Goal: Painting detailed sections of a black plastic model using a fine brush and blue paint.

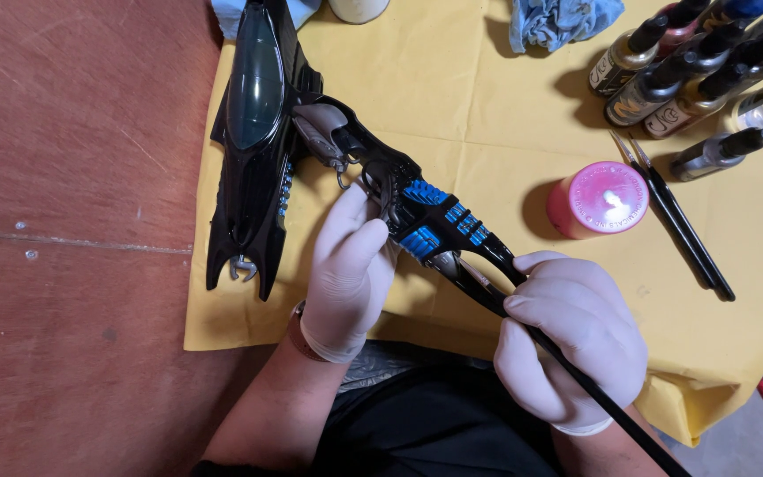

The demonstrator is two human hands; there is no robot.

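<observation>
My left hand, in a white glove, grips a black toy vehicle part with blue panels by its middle. The piece lies slanted over the yellow cloth. My right hand, also gloved, holds a long thin black paintbrush, its tip touching the part's lower end near a grey area. A grey clawed piece sits at the part's upper end. A larger black toy vehicle with a dark canopy lies beside it on the left.
A pink-capped jar stands right of the part. Two black brushes lie next to it. Several small paint bottles cluster at the top right. A blue rag lies at the top. Brown table spreads left.
</observation>
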